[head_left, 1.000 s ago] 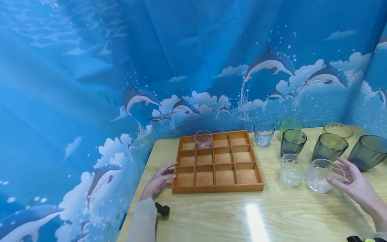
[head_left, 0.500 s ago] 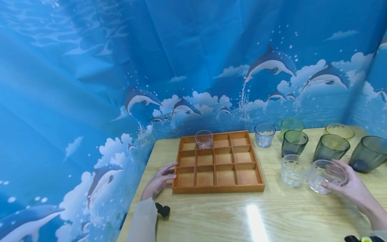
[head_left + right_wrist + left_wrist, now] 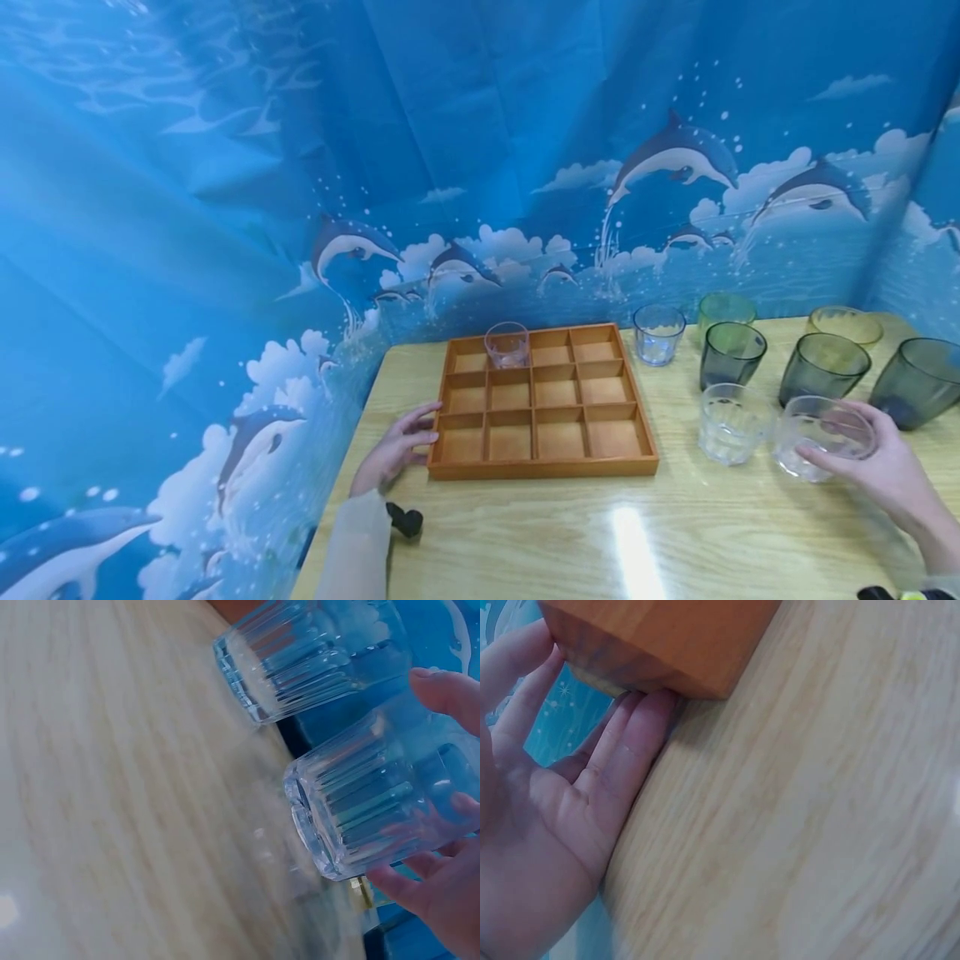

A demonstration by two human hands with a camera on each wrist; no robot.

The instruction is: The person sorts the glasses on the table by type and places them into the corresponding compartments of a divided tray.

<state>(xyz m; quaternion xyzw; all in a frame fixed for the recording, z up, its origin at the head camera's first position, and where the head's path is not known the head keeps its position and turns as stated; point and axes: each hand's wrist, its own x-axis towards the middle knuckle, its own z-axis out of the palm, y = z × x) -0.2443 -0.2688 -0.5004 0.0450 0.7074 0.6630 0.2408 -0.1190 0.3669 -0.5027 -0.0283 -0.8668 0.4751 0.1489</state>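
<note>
My right hand (image 3: 873, 454) grips a clear tumbler (image 3: 822, 437), thumb on the near side and fingers around the far side. In the right wrist view this tumbler (image 3: 375, 799) shows a ribbed lower wall and thick base. A second clear tumbler (image 3: 731, 423) stands just left of it. My left hand (image 3: 395, 450) touches the left side of a wooden compartment tray (image 3: 540, 470). The left wrist view shows its fairly straight fingers (image 3: 634, 739) against the tray's corner (image 3: 660, 645). A pinkish clear tumbler (image 3: 507, 346) sits in the back row, second compartment from the left.
Behind the right hand stand dark green tumblers (image 3: 731, 357), an olive one (image 3: 822, 367) and a large grey-green one (image 3: 918, 383). A bluish tumbler (image 3: 657, 335), a light green one (image 3: 726, 310) and a yellow one (image 3: 845, 323) line the table's back edge, before a dolphin-print curtain (image 3: 487, 167).
My right hand and its tumbler have shifted slightly to the right, with the fingers settling farther around the glass. My left hand stays at the tray's side.
</note>
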